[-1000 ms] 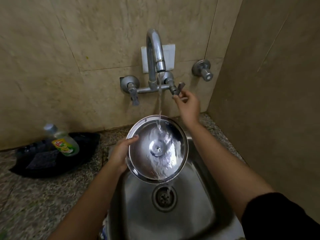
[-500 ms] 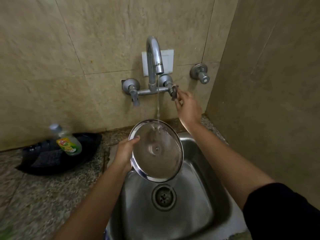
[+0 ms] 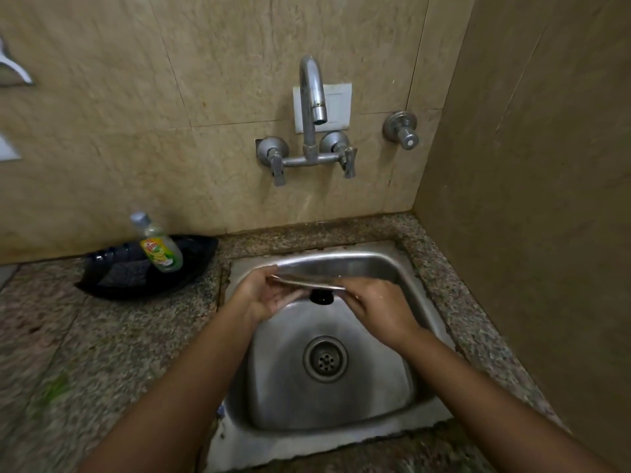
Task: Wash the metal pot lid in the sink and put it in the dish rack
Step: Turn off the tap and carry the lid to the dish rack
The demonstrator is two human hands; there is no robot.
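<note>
- The lid (image 3: 300,284) is held nearly flat over the back of the sink (image 3: 341,397), knob (image 3: 321,297) pointing down.
- Left hand (image 3: 264,297) has its grip closed on the lid's left rim.
- Right hand (image 3: 377,310) has its grip closed on the right rim.
- No water runs from the tap (image 3: 312,107).
- A soap bottle (image 3: 158,245) lies in a black tray (image 3: 112,285) on the table (image 3: 102,353), left of the sink.

Both hands (image 3: 269,297) (image 3: 379,307) gripping, fingers curled

The sink (image 3: 327,397) is dull silver, the counter (image 3: 112,339) speckled grey granite. A yellow-green labelled bottle (image 3: 159,248) sits in a black tray (image 3: 136,285). Wall tiles (image 3: 211,63) are mottled beige.
</note>
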